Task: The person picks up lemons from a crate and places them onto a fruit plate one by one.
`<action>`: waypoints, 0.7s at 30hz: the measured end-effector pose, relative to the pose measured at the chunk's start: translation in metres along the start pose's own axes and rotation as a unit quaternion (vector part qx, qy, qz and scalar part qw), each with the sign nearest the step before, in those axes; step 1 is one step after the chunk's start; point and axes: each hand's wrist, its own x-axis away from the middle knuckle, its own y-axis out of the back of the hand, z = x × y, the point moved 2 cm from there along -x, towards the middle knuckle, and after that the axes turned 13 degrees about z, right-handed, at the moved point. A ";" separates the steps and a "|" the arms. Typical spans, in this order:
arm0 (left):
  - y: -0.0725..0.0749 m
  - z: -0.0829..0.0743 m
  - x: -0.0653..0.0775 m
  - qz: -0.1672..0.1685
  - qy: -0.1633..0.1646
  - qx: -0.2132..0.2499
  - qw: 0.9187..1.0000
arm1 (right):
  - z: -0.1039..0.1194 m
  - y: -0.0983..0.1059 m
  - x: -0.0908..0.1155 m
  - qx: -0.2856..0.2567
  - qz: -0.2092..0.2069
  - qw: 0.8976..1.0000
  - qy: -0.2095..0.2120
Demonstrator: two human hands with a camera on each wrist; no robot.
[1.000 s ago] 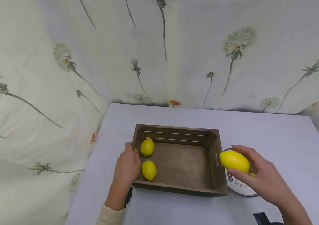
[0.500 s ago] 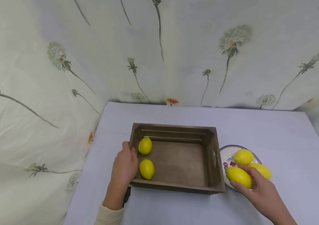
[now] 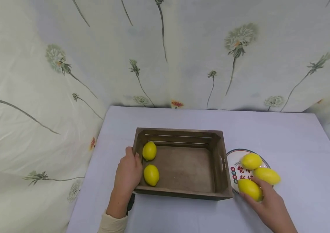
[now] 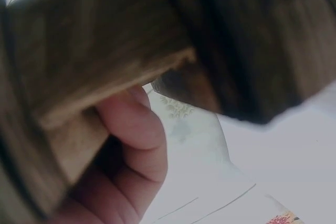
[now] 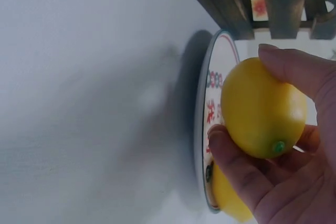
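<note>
My right hand (image 3: 271, 202) grips a yellow lemon (image 3: 250, 190) between thumb and fingers, low over the front of a round white plate (image 3: 234, 158) with printed characters. In the right wrist view the held lemon (image 5: 262, 108) shows a green stem end. Two more lemons lie on the plate, one at the back (image 3: 251, 161) and one at its right rim. My left hand (image 3: 128, 171) holds the left side of a brown wooden crate (image 3: 182, 196). In the left wrist view, fingers (image 4: 136, 124) curl round a crate slat. Two lemons (image 3: 151, 175) sit inside the crate's left end.
A white-covered table (image 3: 292, 136) bears the crate and plate, which stand side by side. Behind and to the left hangs a floral curtain (image 3: 194, 58). The crate's right wall rises close beside the plate's left edge.
My right hand has carried its lemon from beside the crate's right wall down and toward me, over the plate's front. The left hand keeps its hold on the crate.
</note>
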 end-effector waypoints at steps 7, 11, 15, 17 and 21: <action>0.000 0.000 0.000 0.001 0.001 0.003 1.000 | -0.006 -0.002 -0.003 0.007 0.003 1.000 -0.014; 0.000 0.000 0.000 0.001 0.000 0.004 1.000 | -0.009 -0.004 -0.005 0.022 -0.003 1.000 -0.010; -0.001 0.000 -0.001 0.001 0.000 0.004 1.000 | -0.010 -0.005 -0.005 0.038 -0.009 0.999 -0.004; -0.001 0.001 -0.001 0.000 0.000 0.003 1.000 | -0.010 -0.005 -0.006 0.042 -0.009 0.999 -0.005; -0.001 0.002 -0.001 -0.001 0.002 0.005 1.000 | -0.010 -0.005 -0.008 0.050 -0.010 0.999 -0.009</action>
